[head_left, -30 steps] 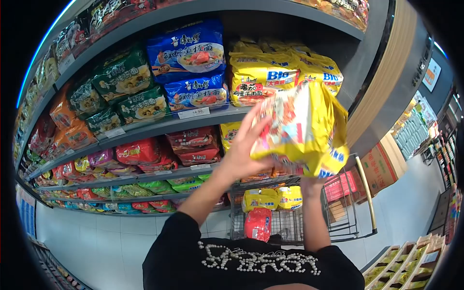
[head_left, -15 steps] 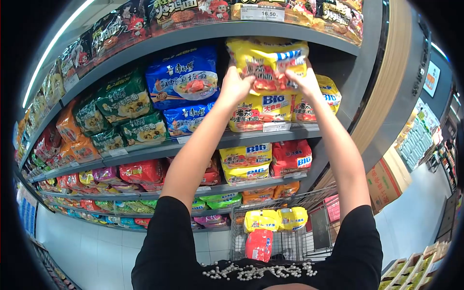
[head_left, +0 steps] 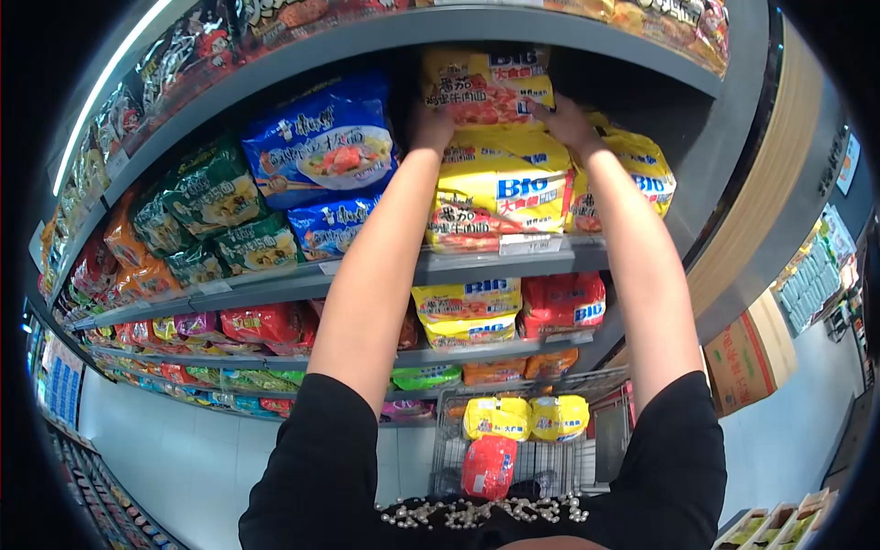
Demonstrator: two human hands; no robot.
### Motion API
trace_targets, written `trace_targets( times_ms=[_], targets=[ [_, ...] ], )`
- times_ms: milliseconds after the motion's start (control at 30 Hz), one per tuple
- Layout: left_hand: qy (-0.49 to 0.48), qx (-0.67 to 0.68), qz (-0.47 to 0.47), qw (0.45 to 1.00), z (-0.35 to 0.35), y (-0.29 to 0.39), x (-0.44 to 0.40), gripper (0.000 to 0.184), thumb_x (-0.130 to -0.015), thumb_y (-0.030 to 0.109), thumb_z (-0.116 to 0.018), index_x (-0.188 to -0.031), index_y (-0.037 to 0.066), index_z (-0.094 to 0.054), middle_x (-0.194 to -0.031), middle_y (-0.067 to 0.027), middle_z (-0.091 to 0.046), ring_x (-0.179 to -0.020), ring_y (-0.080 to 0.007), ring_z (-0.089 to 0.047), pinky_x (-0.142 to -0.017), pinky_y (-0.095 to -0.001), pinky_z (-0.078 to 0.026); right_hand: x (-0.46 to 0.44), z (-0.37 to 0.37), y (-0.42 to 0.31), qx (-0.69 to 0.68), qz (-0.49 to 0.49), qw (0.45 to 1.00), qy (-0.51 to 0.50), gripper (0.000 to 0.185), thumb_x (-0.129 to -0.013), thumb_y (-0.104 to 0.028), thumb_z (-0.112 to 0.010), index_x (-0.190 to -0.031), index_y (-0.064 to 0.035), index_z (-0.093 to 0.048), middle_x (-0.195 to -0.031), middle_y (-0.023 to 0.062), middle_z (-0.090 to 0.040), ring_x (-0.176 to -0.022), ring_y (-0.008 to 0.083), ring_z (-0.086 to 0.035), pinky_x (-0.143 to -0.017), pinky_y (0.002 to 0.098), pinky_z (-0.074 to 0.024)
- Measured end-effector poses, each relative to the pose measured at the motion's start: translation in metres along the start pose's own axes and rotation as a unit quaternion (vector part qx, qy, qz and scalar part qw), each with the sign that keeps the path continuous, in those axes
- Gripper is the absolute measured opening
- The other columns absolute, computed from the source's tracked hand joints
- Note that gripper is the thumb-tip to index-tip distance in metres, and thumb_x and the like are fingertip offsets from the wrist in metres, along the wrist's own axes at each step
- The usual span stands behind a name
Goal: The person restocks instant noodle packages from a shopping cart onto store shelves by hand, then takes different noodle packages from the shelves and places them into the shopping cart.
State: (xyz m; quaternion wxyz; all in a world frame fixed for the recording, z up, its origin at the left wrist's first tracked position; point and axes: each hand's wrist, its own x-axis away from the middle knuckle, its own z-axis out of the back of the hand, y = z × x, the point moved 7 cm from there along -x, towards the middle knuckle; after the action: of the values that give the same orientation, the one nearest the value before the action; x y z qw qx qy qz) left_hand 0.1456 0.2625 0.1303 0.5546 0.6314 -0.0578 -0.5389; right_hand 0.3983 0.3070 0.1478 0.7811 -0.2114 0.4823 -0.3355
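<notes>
The yellow-and-red plastic noodle pack marked "BIG" (head_left: 489,87) sits deep on the grey metal shelf (head_left: 458,264), above the front yellow packs (head_left: 501,194), its long axis running left to right and its printed face toward the viewer. The left hand (head_left: 563,124) grips its right end and the right hand (head_left: 434,126) its left end, the hands apart with the pack between them. Outward, puffy blue plastic noodle packs (head_left: 321,156) lie to the left, and below stands a metal wire cart (head_left: 550,458) holding two yellow packs and one red one.

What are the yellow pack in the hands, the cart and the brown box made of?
Yellow pack: probably thin plastic film with a slight shine; it looks puffy and brightly printed.
Cart: likely grey metal wire, from its thin crossing bars, though a plastic coating is possible.
Brown box: cardboard, it seems, dull, with flat sides and red print.
</notes>
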Motion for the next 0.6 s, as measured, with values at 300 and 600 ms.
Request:
trace_targets(
  times_ms=[300, 600],
  targets=[
    [0.023, -0.112, -0.293, 0.949, 0.044, 0.099, 0.160, 0.040, -0.080, 0.017, -0.060, -0.117, 0.001, -0.057, -0.109, -0.0205, -0.061, -0.102, -0.0391, -0.058, -0.092, -0.0451, -0.045, 0.118, 0.027, -0.040, 0.215, 0.081, 0.955, 0.188, 0.037, -0.089, -0.025, -0.058, -0.121, -0.0042, -0.058, -0.110, 0.0192, -0.064, -0.101, 0.0331, -0.062, -0.090, 0.0365, -0.0472],
    [-0.550, -0.107, 0.089, 0.824, 0.132, -0.240, 0.623, 0.052, -0.088, 0.023, -0.060, -0.133, 0.002, -0.045, -0.128, -0.0246, -0.052, -0.118, -0.0396, -0.049, -0.103, -0.0419, -0.038, 0.655, -0.116, 0.205, -0.052, -0.415, 0.901, 0.119, 0.019, -0.094, -0.016, -0.054, -0.102, -0.0002, -0.060, -0.086, 0.0036, -0.064, -0.076, 0.0103, -0.059, -0.067, 0.0255, -0.0472]
  ],
)
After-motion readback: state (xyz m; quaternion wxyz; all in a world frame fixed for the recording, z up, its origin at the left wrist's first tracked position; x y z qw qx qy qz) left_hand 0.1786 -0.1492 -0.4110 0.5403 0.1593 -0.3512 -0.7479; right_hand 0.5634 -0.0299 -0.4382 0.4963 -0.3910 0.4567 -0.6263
